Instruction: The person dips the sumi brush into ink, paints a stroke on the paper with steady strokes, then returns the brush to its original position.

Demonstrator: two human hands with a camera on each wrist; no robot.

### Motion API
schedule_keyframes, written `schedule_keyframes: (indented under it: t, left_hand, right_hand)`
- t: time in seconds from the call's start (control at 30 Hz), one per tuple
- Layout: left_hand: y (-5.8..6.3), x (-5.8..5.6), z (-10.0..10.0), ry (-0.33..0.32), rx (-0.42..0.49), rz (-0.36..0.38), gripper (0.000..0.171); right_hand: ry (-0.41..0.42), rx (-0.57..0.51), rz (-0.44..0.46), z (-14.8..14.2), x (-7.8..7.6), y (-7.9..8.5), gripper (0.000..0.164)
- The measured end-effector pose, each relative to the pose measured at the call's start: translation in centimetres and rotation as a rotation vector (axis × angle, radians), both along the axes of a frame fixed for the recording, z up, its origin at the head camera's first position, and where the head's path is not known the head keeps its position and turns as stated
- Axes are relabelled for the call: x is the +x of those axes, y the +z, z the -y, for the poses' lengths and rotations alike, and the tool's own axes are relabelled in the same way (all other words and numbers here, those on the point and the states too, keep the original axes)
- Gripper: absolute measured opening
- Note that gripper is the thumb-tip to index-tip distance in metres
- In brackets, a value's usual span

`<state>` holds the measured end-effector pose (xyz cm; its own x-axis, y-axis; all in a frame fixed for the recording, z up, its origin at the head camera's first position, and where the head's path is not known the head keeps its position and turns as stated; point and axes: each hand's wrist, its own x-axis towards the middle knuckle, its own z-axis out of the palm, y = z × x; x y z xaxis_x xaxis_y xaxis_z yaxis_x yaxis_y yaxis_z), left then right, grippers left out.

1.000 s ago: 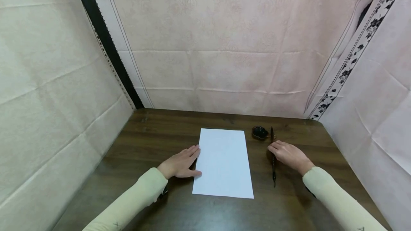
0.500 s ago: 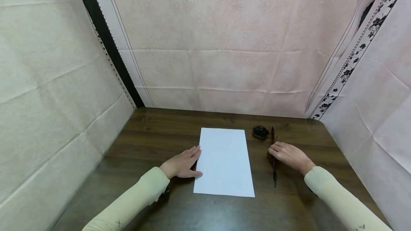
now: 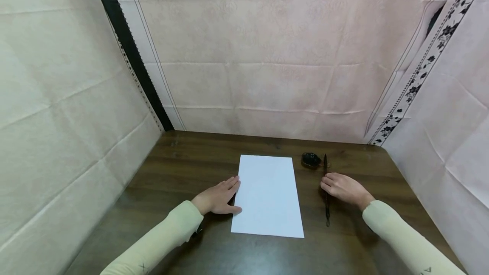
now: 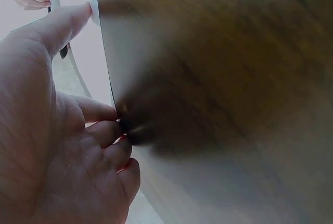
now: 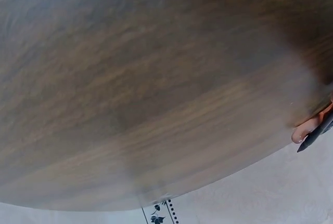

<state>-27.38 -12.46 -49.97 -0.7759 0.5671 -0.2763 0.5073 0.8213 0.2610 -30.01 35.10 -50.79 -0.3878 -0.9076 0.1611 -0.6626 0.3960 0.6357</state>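
A blank white sheet of paper (image 3: pixel 267 196) lies upright on the brown tabletop. My left hand (image 3: pixel 218 197) rests with spread fingers along its left edge, thumb and fingertips on the paper; the left wrist view shows the palm (image 4: pixel 67 146) from below. To the right of the sheet, my right hand (image 3: pixel 344 187) holds a slim dark writing brush (image 3: pixel 327 215) around its middle. Its pointed tip faces away and a small loop ends the near side. In the right wrist view only the dark brush tip (image 5: pixel 315 135) shows at the right edge.
A small black dish (image 3: pixel 310 160) with a short stem stands just left of the brush tip, and the brush crosses that stem. Pale cloth walls (image 3: pixel 267 84) enclose the table (image 3: pixel 191 152) at the back and both sides.
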Motion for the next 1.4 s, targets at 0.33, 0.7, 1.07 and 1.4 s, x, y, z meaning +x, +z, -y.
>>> schedule_keyframes:
  t: [0.33,0.7,1.07,1.4]
  left_hand:
    - [-0.2,0.0,-0.2,-0.004,-0.005,0.002,0.098]
    - [0.4,0.0,-0.3,-0.014,-0.006,-0.002,0.097]
    - [0.4,-0.4,-0.2,-0.010,-0.008,-0.007,0.097]
    - [0.2,-0.2,0.0,-0.016,-0.019,-0.004,0.097]
  right_hand:
    - [0.079,0.005,-0.021,-0.7,0.2,-0.1,0.023]
    - [0.158,-0.027,-0.069,-0.6,-0.2,0.7,0.029]
    - [0.139,-0.012,-0.066,-0.2,-0.4,2.6,0.033]
    - [0.199,-0.104,-0.077,-0.1,-0.8,4.0,0.029]
